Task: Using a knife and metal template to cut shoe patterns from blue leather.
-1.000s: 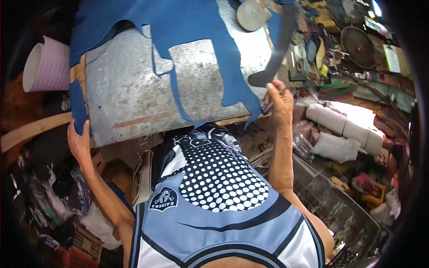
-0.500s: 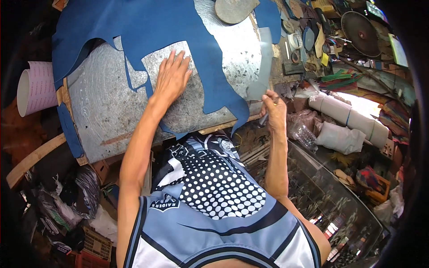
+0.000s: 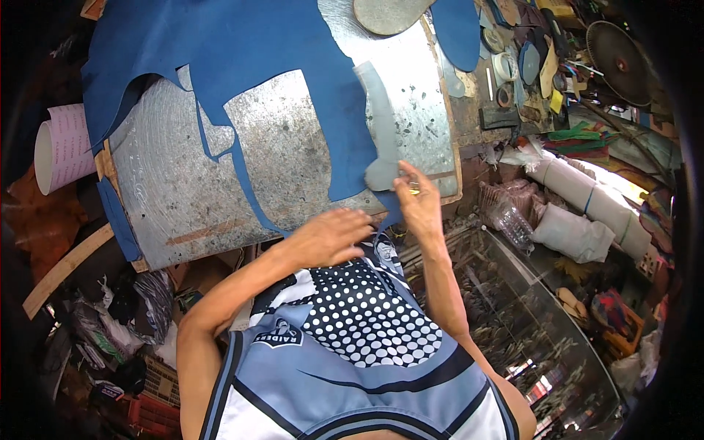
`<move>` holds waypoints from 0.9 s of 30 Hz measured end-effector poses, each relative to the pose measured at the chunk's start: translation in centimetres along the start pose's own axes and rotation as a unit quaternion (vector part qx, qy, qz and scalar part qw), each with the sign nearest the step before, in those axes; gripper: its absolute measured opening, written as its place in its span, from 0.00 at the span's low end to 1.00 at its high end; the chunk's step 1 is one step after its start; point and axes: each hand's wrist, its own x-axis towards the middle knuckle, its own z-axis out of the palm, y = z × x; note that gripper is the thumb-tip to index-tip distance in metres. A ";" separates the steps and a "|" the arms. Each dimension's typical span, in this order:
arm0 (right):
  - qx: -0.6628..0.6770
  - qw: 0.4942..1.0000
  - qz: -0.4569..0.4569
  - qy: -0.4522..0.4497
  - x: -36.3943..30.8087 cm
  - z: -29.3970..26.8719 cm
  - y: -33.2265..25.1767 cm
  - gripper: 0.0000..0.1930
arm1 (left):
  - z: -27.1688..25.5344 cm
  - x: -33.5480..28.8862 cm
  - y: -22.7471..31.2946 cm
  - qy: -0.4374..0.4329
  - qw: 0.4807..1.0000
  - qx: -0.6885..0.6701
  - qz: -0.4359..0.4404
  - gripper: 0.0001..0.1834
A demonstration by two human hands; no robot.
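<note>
The grey pattern piece (image 3: 382, 125) lies along the right edge of the blue sheet (image 3: 191, 44), partly over the bare metal plate (image 3: 282, 132). The right hand (image 3: 415, 196) has thumb and forefinger closed on its broad lower end; what the other fingers curl around, I can't tell from here. The left hand (image 3: 334, 236) is loosely open by the plate's front edge — its fingertips are blurred, and whether they touch the blue tail beneath is unclear. Half a second ago that hand lay spread on the metal, and the pattern piece stood farther right, clear of the blue. The round block (image 3: 392, 11) and the sheet are both cut off at the top.
</note>
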 end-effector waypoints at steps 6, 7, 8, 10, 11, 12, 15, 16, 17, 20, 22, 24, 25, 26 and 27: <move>-0.035 0.997 0.022 -0.063 0.1 3.7 -1.6 0.19 | -7.7 2.3 -6.1 0.274 0.920 0.200 -0.194 0.28; -0.050 0.995 0.044 -0.078 0.2 3.9 -2.4 0.20 | -7.9 3.2 -7.4 0.270 0.912 0.220 -0.216 0.34; -0.049 0.995 0.043 -0.079 0.4 4.1 -2.7 0.20 | -8.0 3.8 -8.3 0.271 0.911 0.222 -0.216 0.34; -0.075 0.995 -0.012 -0.063 0.4 4.4 -2.9 0.22 | -7.8 4.7 -9.8 0.232 0.908 0.263 -0.229 0.45; -0.075 0.995 -0.010 -0.061 0.4 4.5 -2.5 0.22 | -7.7 5.1 -10.3 0.227 0.912 0.256 -0.225 0.50; -0.097 0.992 -0.058 -0.049 0.4 4.6 -2.0 0.23 | -7.5 5.1 -10.5 0.225 0.913 0.256 -0.224 0.50; -0.161 0.982 -0.067 -0.070 0.3 4.3 -3.2 0.25 | -7.2 4.9 -11.0 0.216 0.915 0.254 -0.227 0.49; -0.204 0.973 -0.030 -0.102 0.4 4.2 -3.9 0.26 | -7.0 4.8 -11.1 0.218 0.916 0.251 -0.226 0.48; -0.203 0.973 -0.028 -0.104 0.3 4.1 -4.0 0.26 | -6.9 4.7 -11.0 0.219 0.915 0.252 -0.226 0.47; -0.234 0.965 -0.036 -0.113 0.3 4.0 -4.1 0.27 | -6.8 4.6 -11.1 0.225 0.914 0.264 -0.212 0.46; -0.236 0.964 -0.044 -0.114 0.2 4.0 -4.3 0.27 | -6.6 4.4 -10.8 0.224 0.912 0.266 -0.218 0.46; -0.224 0.968 -0.055 -0.096 0.1 4.1 -3.8 0.25 | -6.3 4.4 -10.8 0.230 0.912 0.262 -0.217 0.46; -0.230 0.967 -0.050 -0.098 0.0 4.1 -3.9 0.25 | -6.2 4.3 -10.8 0.233 0.912 0.263 -0.213 0.46; -0.235 0.966 -0.047 -0.101 -0.1 4.1 -4.0 0.25 | -6.2 4.3 -10.9 0.233 0.912 0.262 -0.214 0.46; -0.235 0.965 -0.046 -0.103 -0.1 4.0 -4.3 0.25 | -6.2 4.3 -11.0 0.236 0.911 0.263 -0.211 0.46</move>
